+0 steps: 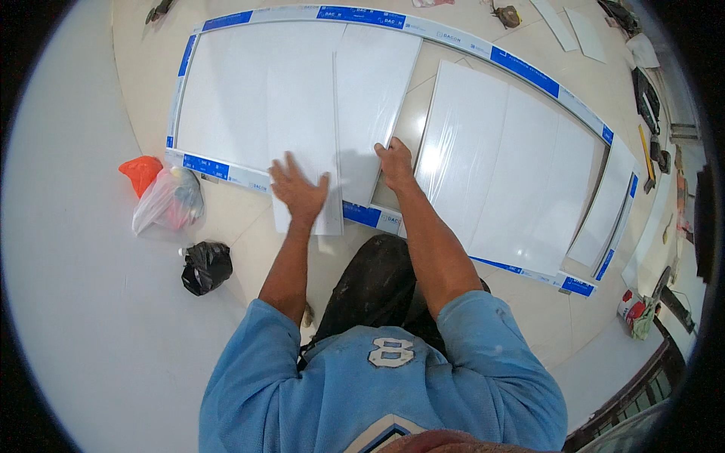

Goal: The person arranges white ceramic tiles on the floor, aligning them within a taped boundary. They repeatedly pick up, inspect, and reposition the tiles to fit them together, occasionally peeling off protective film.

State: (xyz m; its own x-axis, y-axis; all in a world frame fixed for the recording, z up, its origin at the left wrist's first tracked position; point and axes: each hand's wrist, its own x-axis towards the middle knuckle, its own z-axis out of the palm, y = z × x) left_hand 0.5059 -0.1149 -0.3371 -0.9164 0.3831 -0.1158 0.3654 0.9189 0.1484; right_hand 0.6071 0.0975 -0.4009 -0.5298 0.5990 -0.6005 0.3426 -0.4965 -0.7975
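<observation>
A long aluminium frame (453, 37), wrapped in blue-and-white protective film that bears writing, lies on the floor before me. My left hand (299, 191) has its fingers spread over a white panel strip (308, 141), whose near end sticks out past the frame's near rail. Whether the palm presses on it is hard to tell. With thumb and fingers my right hand (395, 163) grips the right edge of another white panel strip (371, 102), just right of the first. A gap of bare floor separates this strip from a film-covered white panel section (504, 170) on the right.
Left of the frame are a clear plastic bag (170, 198), an orange bag (140, 171) and a black plastic bag (207, 268). Narrow white offcuts (584, 35) lie beyond the frame. A yellow-handled tool (645, 156) and a red-and-white container (631, 308) are at far right.
</observation>
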